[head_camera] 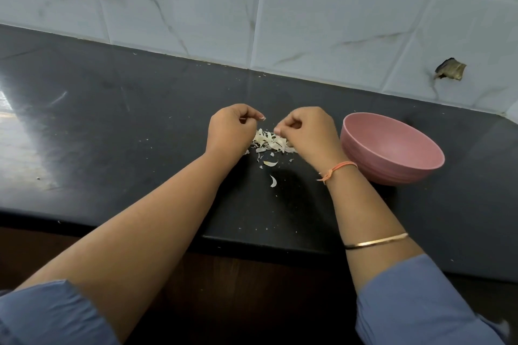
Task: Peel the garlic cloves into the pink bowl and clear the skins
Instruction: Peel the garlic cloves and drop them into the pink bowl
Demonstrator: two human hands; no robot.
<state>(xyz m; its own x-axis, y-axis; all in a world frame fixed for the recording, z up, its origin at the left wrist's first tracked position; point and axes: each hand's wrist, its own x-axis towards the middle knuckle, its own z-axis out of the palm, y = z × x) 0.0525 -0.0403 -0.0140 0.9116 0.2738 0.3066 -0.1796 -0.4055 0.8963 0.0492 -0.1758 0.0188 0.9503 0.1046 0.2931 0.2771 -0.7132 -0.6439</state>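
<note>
Left hand [229, 130] and right hand [307, 131] are both held with fingers curled over a heap of garlic skins [269, 140] on the black counter [134, 126]. Whether either hand pinches anything cannot be told. The pink bowl [392, 172] stands upright just right of the right hand.

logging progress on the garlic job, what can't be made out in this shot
1. Head view: the bottom of the pink bowl is hidden by its own near wall, so peeled cloves cannot be confirmed.
2. Head view: curled fingers of the left hand and right hand hide whatever they pinch.
3. Head view: part of the skin pile lies behind both hands.
4. Flecks on the counter are too small to identify.
</note>
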